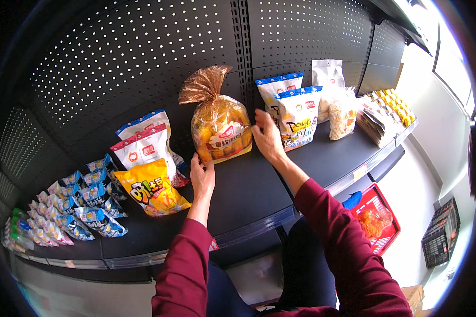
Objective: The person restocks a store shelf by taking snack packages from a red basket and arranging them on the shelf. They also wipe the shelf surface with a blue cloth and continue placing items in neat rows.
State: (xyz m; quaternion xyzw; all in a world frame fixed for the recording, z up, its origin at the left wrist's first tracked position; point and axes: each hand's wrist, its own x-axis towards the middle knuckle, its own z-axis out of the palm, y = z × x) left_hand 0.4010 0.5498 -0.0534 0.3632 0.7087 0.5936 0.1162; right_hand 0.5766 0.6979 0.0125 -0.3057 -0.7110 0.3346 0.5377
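Note:
A clear bag of bread rolls (222,130) with a gathered, copper-coloured top stands upright on the black shelf (246,190), near the perforated back panel. My left hand (202,174) touches its lower left corner, the fingertips at the bag's base. On the other side, my right hand (266,132) is raised between the bread and a white and blue snack bag (299,117), fingers apart and slightly bent, holding nothing. A yellow snack bag (152,188) leans in front of white and red bags (142,148), left of my left hand.
Rows of small blue and pink snack packs (97,220) stand at the left. Clear bags of pale snacks (342,115) and flat yellow packs (392,105) are at the right. Below are a red shopping basket (392,222) and a black crate (440,233). The shelf's front edge (258,228) has a clear strip.

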